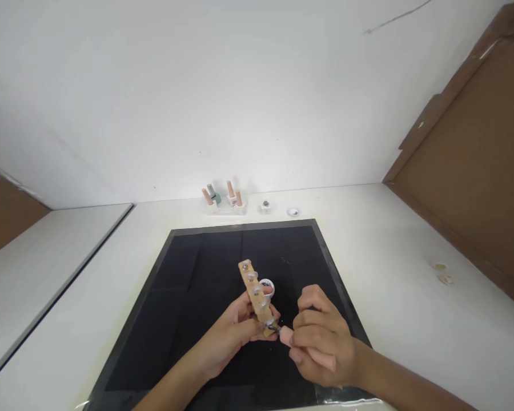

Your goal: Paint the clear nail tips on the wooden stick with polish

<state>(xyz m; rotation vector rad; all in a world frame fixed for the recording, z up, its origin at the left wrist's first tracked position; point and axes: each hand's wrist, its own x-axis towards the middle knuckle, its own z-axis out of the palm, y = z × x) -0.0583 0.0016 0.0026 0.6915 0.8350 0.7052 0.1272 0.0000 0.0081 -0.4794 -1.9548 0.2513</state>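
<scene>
My left hand (229, 337) is closed around the lower part of a tan strip (261, 311) carrying several clear nail tips in a row. Beside the strip, by my left fingers, is a small round white pot (266, 283) with dark bits inside; whether those fingers hold it too, I cannot tell. In my right hand (325, 337), a nail polish brush (286, 336) is gripped by its long pink cap handle. Its dark tip meets the nail tip (271, 323) at the near end of the strip, or is very close to it.
A black mat (188, 285) lies under my hands on the white table. Behind it stand a clear tray (225, 211) of nail polish bottles, a small bottle (265, 208) and a white lid-like disc (293, 212). Small round pieces (445, 279) sit at the right, near a brown panel (475, 171).
</scene>
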